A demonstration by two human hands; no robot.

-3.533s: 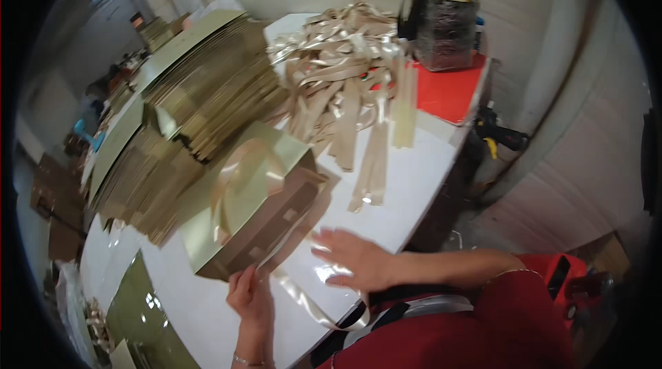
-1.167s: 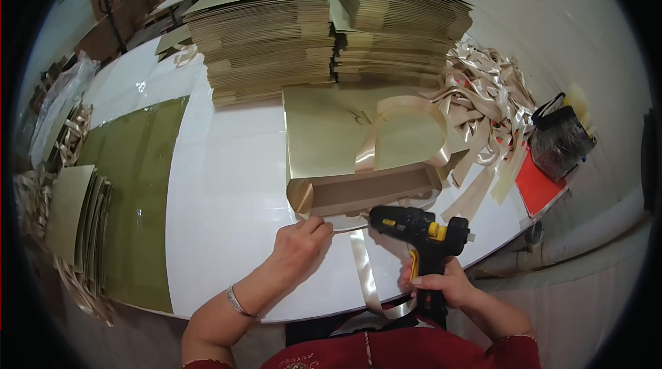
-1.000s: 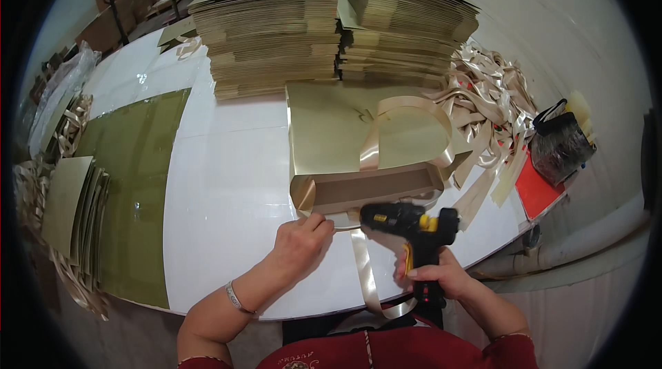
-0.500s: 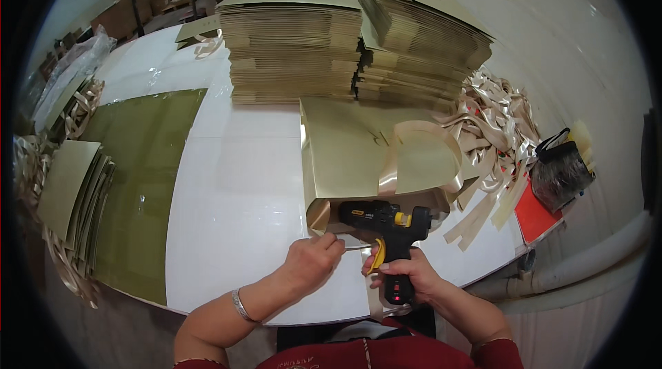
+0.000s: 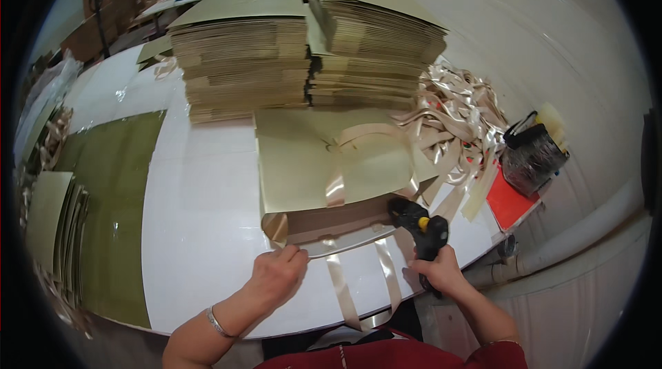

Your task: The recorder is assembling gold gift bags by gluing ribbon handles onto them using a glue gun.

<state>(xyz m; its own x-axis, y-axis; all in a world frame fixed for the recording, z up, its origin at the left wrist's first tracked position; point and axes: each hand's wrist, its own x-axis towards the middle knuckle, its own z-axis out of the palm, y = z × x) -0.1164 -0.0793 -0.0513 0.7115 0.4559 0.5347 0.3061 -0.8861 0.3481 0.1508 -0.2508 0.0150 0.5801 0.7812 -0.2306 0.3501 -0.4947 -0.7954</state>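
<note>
A gold paper bag (image 5: pixel 296 162) lies on the table with its mouth open toward me. One satin ribbon handle (image 5: pixel 335 183) loops over its top panel. Another pale ribbon (image 5: pixel 339 286) hangs from the mouth's lower edge down past the table's edge. My left hand (image 5: pixel 279 274) is closed, fingertips pinching the lower rim at the mouth's left corner. In my right hand (image 5: pixel 440 271) is a black hot glue gun (image 5: pixel 429 234), gripped by its handle. Its nozzle end points left at the right side of the mouth; the tip itself is hard to make out.
Tall stacks of flat gold bags (image 5: pixel 241 59) stand behind. A heap of ribbons (image 5: pixel 458 107) lies to the right, near a wrapped black container (image 5: pixel 531 159) on a red sheet (image 5: pixel 512 198). More gold bags (image 5: pixel 52 224) lie at the left on an olive panel (image 5: pixel 110 210).
The glue gun has swung from the middle of the bag's mouth to its right side, turning its nozzle inward. My left hand stays at the left corner. The whole view has shifted.
</note>
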